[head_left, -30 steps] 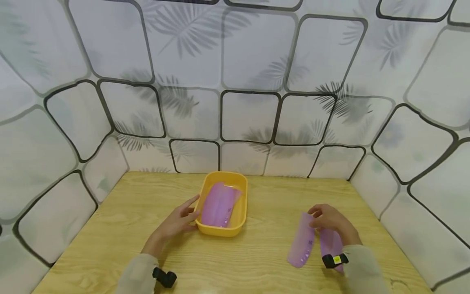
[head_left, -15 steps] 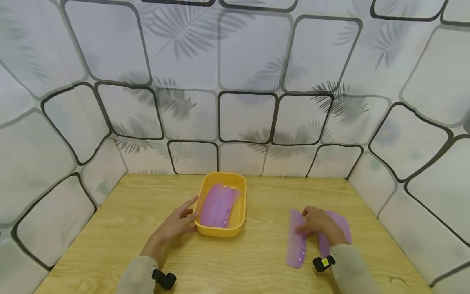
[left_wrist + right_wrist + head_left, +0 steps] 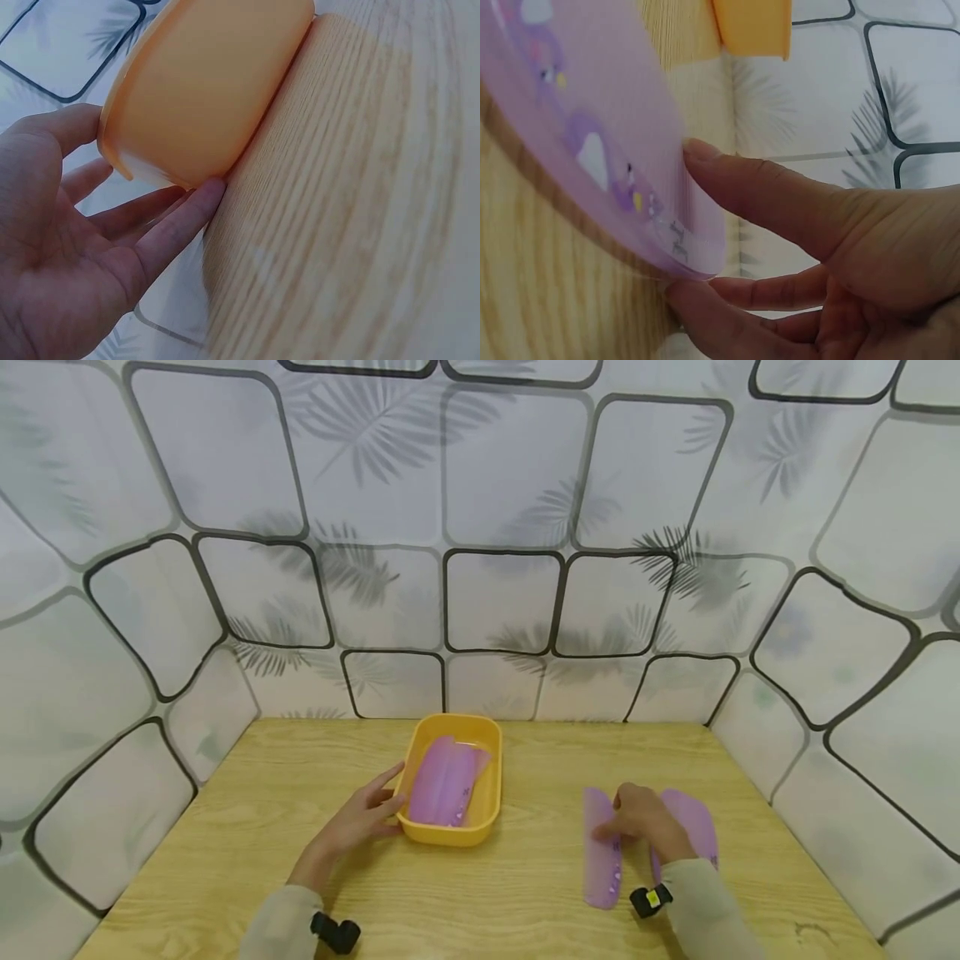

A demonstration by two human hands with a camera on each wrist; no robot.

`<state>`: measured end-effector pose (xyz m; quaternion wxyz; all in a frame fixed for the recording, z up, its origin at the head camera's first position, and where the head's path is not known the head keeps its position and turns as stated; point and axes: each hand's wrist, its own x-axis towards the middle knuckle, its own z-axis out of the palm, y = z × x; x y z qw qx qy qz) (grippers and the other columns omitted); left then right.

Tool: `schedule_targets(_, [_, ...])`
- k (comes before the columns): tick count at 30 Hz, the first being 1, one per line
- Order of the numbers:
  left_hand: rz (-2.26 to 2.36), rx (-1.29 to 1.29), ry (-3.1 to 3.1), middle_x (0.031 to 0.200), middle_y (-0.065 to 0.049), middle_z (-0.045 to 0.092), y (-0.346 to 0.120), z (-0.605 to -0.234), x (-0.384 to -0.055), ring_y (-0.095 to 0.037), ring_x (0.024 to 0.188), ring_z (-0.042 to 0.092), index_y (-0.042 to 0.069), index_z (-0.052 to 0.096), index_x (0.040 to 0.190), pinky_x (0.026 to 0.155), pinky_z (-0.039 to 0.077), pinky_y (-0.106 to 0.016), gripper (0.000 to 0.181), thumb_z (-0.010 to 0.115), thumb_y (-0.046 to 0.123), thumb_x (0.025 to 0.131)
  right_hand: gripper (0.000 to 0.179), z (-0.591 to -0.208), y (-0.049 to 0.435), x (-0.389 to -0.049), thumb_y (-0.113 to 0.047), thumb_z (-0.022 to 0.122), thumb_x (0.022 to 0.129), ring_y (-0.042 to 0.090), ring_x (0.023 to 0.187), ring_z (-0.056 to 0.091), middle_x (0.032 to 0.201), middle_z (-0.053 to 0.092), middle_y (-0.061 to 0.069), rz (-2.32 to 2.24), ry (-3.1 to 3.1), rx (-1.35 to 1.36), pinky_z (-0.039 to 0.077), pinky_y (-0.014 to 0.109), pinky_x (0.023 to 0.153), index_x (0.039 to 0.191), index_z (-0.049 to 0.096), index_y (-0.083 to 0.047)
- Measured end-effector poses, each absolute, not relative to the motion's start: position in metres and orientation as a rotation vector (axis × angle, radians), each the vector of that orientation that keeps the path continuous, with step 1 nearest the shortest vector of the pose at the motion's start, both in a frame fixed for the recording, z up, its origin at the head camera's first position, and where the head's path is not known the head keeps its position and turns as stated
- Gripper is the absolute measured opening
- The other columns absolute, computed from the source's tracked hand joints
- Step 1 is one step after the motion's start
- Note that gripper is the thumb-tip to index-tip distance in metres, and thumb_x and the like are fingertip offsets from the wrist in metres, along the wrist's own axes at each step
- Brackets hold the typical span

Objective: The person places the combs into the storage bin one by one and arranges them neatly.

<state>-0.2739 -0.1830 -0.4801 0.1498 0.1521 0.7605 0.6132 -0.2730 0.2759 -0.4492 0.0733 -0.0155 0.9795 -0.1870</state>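
A purple comb (image 3: pixel 600 860), see-through with cartoon prints along its spine, is at the right on the table. My right hand (image 3: pixel 641 822) pinches its edge; in the right wrist view the thumb lies on the face of the comb (image 3: pixel 622 97) and the fingers are at its lower edge. Right of that hand another purple piece (image 3: pixel 693 818) lies partly hidden by the wrist. My left hand (image 3: pixel 367 814) touches the left side of a yellow tub (image 3: pixel 492 785), one finger at the rim and another low on its wall. Purple pieces (image 3: pixel 444 781) overlap inside the tub.
The wood-grain table (image 3: pixel 540 893) ends at a patterned curtain (image 3: pixel 502 602) at the back and both sides. Bare tabletop lies between the tub and the comb. Each wrist wears a black strap with a small camera.
My right hand has shifted left, and the comb in it has swung from slanted to nearly straight up and down. More of the purple piece behind shows. The left hand stays on the tub.
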Motion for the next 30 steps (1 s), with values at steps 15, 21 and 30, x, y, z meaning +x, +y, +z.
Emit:
schedule_targets(15, [1.773, 0.445, 2.182, 0.154, -0.040, 0.038, -0.182, -0.481, -0.272, -0.047, 0.136, 0.054, 0.012, 0.015, 0.167, 0.099, 0.060, -0.049, 0.070, 0.053, 0.026, 0.109, 0.064, -0.452, 0.296, -0.275, 0.000, 0.079, 0.087, 0.018, 0.070, 0.067, 0.088, 0.068, 0.014, -1.084, 2.551, -0.173, 0.061, 0.034, 0.063, 0.141, 0.045, 0.008])
schedule_targets(21, [1.777, 0.447, 2.175, 0.154, -0.040, 0.038, -0.181, -0.480, -0.272, -0.048, 0.136, 0.053, 0.013, 0.015, 0.167, 0.099, 0.060, -0.050, 0.070, 0.052, 0.026, 0.110, 0.072, -0.449, 0.300, -0.281, 0.001, 0.076, 0.089, 0.015, 0.064, 0.057, 0.080, 0.060, 0.007, -1.157, 2.474, -0.309, 0.053, 0.027, 0.057, 0.150, 0.040, 0.010])
schedule_targets(30, [1.764, 0.454, 2.193, 0.154, -0.041, 0.038, -0.184, -0.481, -0.274, -0.047, 0.135, 0.054, 0.013, 0.016, 0.167, 0.098, 0.061, -0.048, 0.069, 0.052, 0.027, 0.110, 0.071, -0.443, 0.294, -0.279, 0.005, 0.073, 0.089, 0.016, 0.071, 0.062, 0.090, 0.059, 0.013, -1.231, 2.485, -0.327, 0.061, 0.033, 0.063, 0.151, 0.040, 0.013])
